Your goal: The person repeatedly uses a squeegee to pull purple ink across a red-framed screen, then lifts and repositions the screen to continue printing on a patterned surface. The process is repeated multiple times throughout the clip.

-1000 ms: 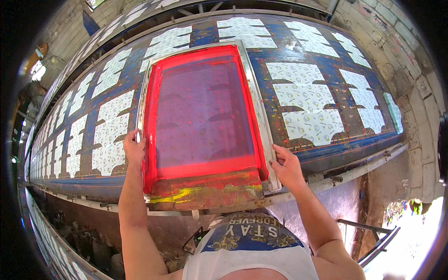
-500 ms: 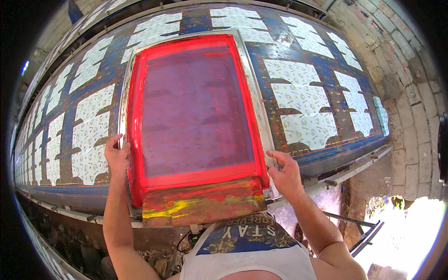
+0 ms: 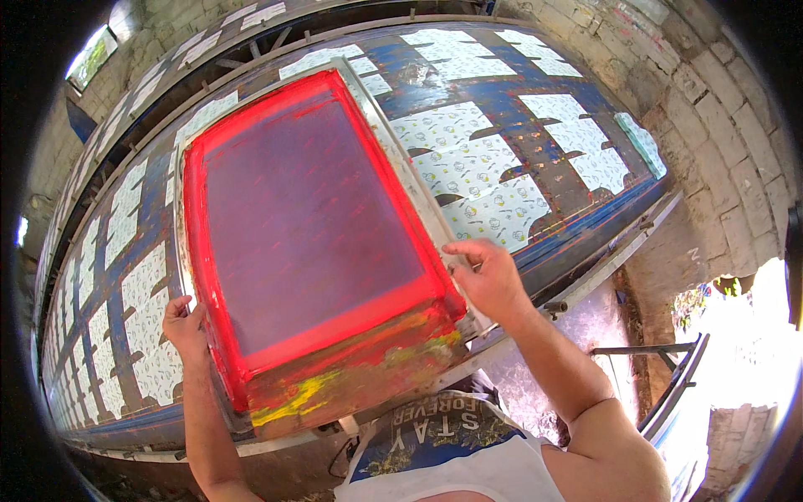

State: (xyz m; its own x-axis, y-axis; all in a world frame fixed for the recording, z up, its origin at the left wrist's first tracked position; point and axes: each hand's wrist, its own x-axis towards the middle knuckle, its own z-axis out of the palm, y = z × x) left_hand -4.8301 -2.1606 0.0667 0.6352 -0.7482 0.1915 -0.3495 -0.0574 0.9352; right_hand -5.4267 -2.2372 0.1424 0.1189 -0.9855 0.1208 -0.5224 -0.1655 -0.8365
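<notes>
A large screen-printing frame [image 3: 400, 149] with purple mesh [image 3: 309, 222] and a wide red border lies tilted across the middle of the view, over the long printing table. Its near end has a brown board [image 3: 355, 372] smeared with red and yellow. My left hand [image 3: 186, 328] is closed on the frame's left side near the lower corner, thumb against the edge. On the opposite side, my right hand [image 3: 485, 276] grips the pale right rail, its index finger lying along the top. Whatever lies under the screen is hidden.
White patterned fabric pieces [image 3: 473, 167] lie in rows on the dark blue, paint-stained table [image 3: 606, 205]. A folded pale green cloth [image 3: 641, 145] rests at its right end. A metal rail [image 3: 619, 251] runs along the near edge. A block wall [image 3: 711, 109] stands at right.
The view has turned, so the frame and table now appear slanted, with the frame farther left. Both hands stay on the frame's sides.
</notes>
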